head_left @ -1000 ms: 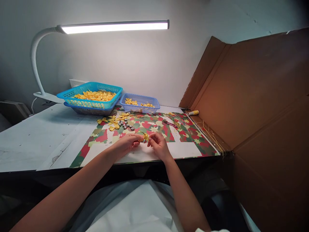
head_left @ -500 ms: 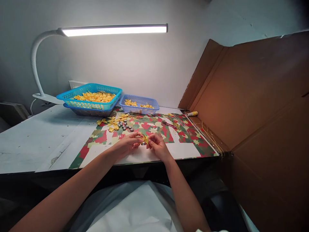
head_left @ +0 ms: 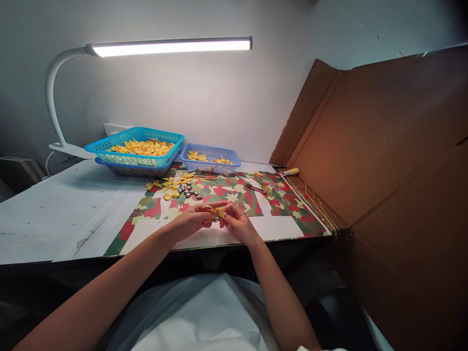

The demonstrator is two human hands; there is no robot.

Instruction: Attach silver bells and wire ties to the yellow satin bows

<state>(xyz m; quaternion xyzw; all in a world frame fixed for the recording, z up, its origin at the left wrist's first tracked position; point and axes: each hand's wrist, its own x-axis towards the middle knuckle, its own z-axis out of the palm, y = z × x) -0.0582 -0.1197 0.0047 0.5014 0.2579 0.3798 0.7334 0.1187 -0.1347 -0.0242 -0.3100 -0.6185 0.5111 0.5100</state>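
Note:
Above the table's front edge, my left hand (head_left: pixel 192 220) and my right hand (head_left: pixel 238 223) meet around one small piece. It is a yellow ribbon bow (head_left: pixel 220 212) with a silver bell (head_left: pixel 216 219) hanging at its lower side and a thin gold wire loop at its left. My left fingers pinch it from the left, and the index finger stretches across behind it. From the right, my right thumb and fingers close on the bow. Beyond my hands lie loose yellow bows (head_left: pixel 170 185) and several silver bells (head_left: pixel 189 191).
A turquoise basket (head_left: pixel 135 160) full of yellow bows is stacked on a blue one at the back left. Beside it stands a smaller blue basket (head_left: pixel 210 167). Red-handled pliers (head_left: pixel 256 188) lie right of centre. Cardboard (head_left: pixel 365 131) walls the right side; a lamp (head_left: pixel 171 46) hangs overhead.
My left index finger has stretched rightward behind the bow, and the gold wire loop now shows left of it. Both hands still grip the bow at nearly the same spot.

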